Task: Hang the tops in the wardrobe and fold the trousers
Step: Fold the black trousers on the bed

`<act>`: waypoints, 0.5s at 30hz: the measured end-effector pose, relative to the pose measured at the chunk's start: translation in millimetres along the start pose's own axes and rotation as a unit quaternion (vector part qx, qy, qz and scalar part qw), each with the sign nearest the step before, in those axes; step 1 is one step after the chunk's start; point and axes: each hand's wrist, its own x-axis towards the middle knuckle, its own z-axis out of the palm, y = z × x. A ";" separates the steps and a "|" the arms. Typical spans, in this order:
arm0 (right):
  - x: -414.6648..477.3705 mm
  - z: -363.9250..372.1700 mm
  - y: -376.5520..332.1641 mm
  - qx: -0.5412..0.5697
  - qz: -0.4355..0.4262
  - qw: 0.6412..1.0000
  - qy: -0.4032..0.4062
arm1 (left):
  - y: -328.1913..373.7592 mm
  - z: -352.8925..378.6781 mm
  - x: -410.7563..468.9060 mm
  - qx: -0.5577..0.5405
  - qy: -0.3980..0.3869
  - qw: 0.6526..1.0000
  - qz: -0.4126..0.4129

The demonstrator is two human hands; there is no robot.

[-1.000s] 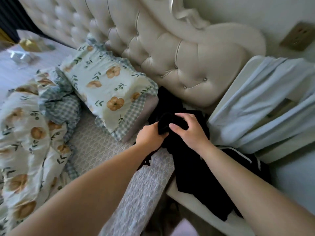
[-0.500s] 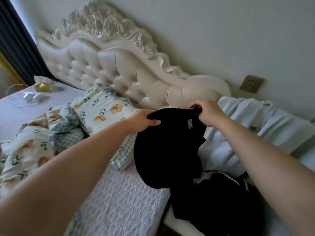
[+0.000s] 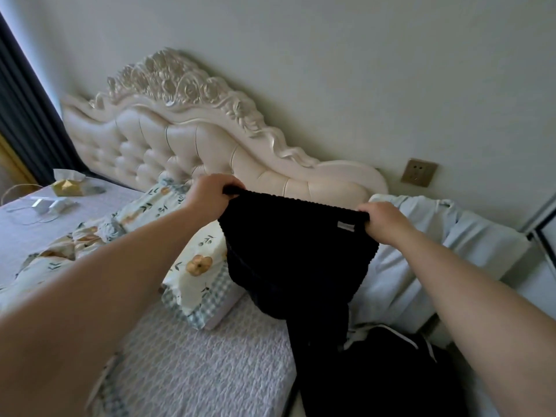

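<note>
A black ribbed garment [image 3: 296,260] hangs in the air over the bed's right edge, stretched by its top hem with a small label near the right corner. My left hand [image 3: 212,194] grips the hem's left end and my right hand [image 3: 382,219] grips its right end. The garment's lower part trails down onto a heap of black clothing with white piping [image 3: 391,365] at the bedside. A pale blue garment [image 3: 421,251] lies draped behind it on the right.
A floral pillow [image 3: 192,260] and a crumpled floral duvet [image 3: 45,260] lie on the grey textured mattress cover [image 3: 195,365]. A cream tufted headboard [image 3: 168,145] stands against the wall. A tissue box [image 3: 67,185] and a cable sit far left. A wall socket [image 3: 418,172] is on the right.
Both hands have lifted the black garment off the heap and pulled apart, stretching its hem wide. The view has tilted upward.
</note>
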 end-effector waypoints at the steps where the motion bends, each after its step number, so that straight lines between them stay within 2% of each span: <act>1: 1.7 -9.8 -4.5 0.077 0.019 0.997 -0.017 | 0.2 -2.7 1.2 0.010 0.002 1.000 0.012; 2: 3.0 -19.1 -10.0 0.179 0.045 0.982 -0.048 | 0.3 -2.7 2.7 0.015 0.007 1.000 0.018; 3: 2.1 -27.9 -16.4 0.286 0.074 0.951 -0.089 | 0.9 0.0 3.3 0.014 0.017 1.000 0.017; 5: -3.1 -42.3 -27.1 0.448 0.107 0.874 -0.155 | 1.3 12.8 2.4 0.000 0.032 0.999 -0.010; 8: -6.6 -54.6 -36.1 0.556 0.074 0.806 -0.189 | 0.1 48.7 -5.1 0.013 -0.011 0.999 -0.052; 12: 4.8 -61.0 -50.2 0.612 0.049 0.778 -0.136 | -6.6 98.9 -29.7 -0.089 -0.045 0.992 -0.078; 15: 14.0 -60.1 -56.1 0.622 0.060 0.778 -0.064 | -25.0 128.6 -52.4 -0.161 -0.138 0.965 -0.153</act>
